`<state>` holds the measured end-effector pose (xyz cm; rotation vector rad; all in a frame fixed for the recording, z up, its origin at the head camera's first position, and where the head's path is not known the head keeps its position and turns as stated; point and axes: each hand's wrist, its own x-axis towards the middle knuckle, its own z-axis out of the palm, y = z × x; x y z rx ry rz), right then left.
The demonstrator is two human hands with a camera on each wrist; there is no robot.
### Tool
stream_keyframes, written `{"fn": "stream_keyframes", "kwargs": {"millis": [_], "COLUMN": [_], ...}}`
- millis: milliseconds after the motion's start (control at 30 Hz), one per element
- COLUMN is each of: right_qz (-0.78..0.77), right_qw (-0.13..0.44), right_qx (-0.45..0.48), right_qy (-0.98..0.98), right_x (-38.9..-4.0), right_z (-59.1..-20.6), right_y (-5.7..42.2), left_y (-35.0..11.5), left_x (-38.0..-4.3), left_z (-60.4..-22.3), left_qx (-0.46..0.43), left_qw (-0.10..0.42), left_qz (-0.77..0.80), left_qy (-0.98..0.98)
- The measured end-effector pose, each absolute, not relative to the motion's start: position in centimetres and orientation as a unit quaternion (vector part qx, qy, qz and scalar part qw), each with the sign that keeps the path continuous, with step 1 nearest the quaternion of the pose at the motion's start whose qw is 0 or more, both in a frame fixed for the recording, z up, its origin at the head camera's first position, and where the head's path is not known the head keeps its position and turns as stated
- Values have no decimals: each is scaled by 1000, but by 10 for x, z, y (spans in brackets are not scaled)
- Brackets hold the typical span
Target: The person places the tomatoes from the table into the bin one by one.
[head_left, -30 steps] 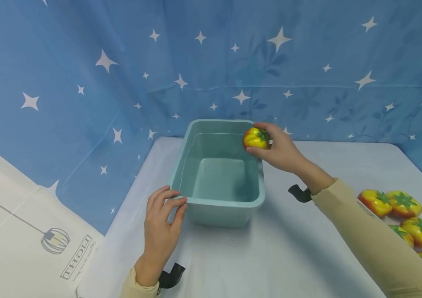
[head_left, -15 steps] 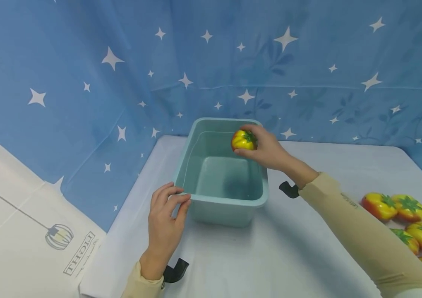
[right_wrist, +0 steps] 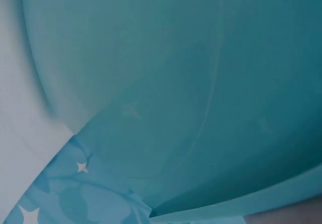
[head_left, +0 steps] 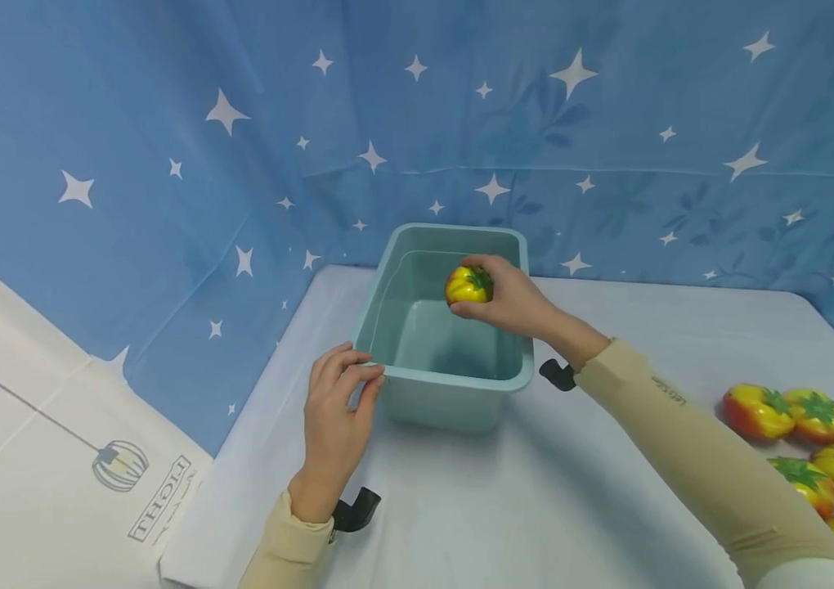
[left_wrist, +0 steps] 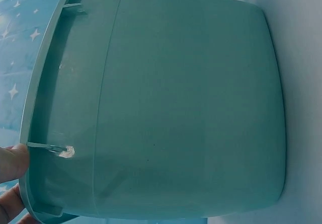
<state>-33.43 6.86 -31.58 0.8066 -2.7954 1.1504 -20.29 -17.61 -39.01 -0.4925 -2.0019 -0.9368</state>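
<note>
A glossy yellow-red ribbed tomato point(head_left: 465, 285) with green leaves on top is held by my right hand point(head_left: 511, 298), thumb on the near side and fingers behind. It hangs over the opening of a teal plastic bin point(head_left: 446, 406), inside the rim's outline in the head view. My left hand point(head_left: 338, 421) pinches the bin's near left corner rim; in the left wrist view the thumb point(left_wrist: 14, 162) sits at that rim beside the bin's outer wall point(left_wrist: 161, 103). The right wrist view is filled mostly by the bin's wall point(right_wrist: 126, 68); the tomato is out of sight there.
Several similar tomatoes point(head_left: 758, 411) lie grouped at the table's right side, near the right sleeve point(head_left: 689, 442). The bin stands on a white-covered table point(head_left: 446, 515). Behind rises a blue star-patterned cloth point(head_left: 432, 106), with a cream panel point(head_left: 27, 458) at left.
My right hand has carried the tomato leftward from the bin's right rim to over its opening. The left hand stays at the rim corner, while the head view has shifted slightly.
</note>
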Motion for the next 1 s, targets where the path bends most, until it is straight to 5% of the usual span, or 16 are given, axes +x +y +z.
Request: {"fn": "stream_keyframes", "kwargs": {"millis": [500,1000], "right_qz": [378,438], "right_qw": [22,94], "right_qx": [247,177], "right_qy": [-892,-876], "right_x": [-333,-316], "right_z": [-321,-320], "right_y": [83,159], "left_y": [-173,-168], "left_x": [-206,-204], "left_z": [-391,-392], "left_qx": [-203,-187], "left_qw": [428,439], "left_qz": [-378,-384], "left_qy": [-796,-791]}}
